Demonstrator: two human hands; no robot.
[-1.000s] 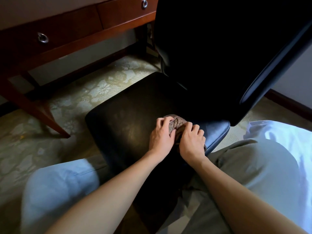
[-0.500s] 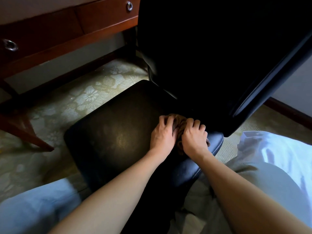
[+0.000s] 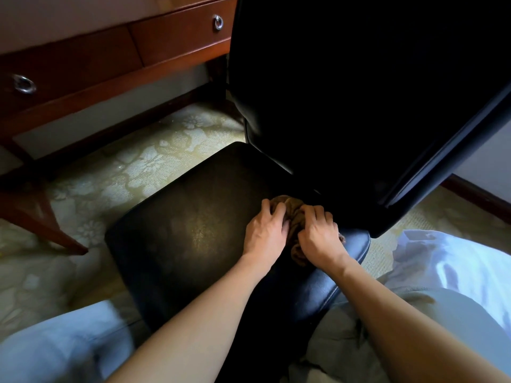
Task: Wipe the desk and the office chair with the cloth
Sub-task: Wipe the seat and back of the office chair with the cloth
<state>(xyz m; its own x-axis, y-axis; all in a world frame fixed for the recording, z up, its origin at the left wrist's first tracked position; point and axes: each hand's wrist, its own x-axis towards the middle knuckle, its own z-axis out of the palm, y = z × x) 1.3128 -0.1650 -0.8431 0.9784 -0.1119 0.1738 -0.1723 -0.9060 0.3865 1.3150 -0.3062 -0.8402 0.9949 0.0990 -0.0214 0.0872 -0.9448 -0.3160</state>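
Note:
A black leather office chair stands in front of me, its seat [image 3: 193,233] below and its dark backrest [image 3: 345,92] rising at the upper right. A bunched brown cloth [image 3: 294,217] lies on the seat's right rear part, close to the backrest. My left hand [image 3: 266,230] and my right hand [image 3: 318,234] sit side by side on the cloth, fingers curled into it, both gripping it. Most of the cloth is hidden under my hands.
A reddish wooden desk [image 3: 166,67] with ring-pull drawers [image 3: 218,22] runs along the upper left, one slanted leg [image 3: 41,217] reaching the patterned carpet [image 3: 132,167]. My knees in light trousers frame the bottom of the view. A wall with a dark baseboard [image 3: 475,194] is at right.
Both hands stay bunched on the cloth at the rear right of the seat, shifting only slightly toward the backrest. The view has swung about, showing the desk drawers differently.

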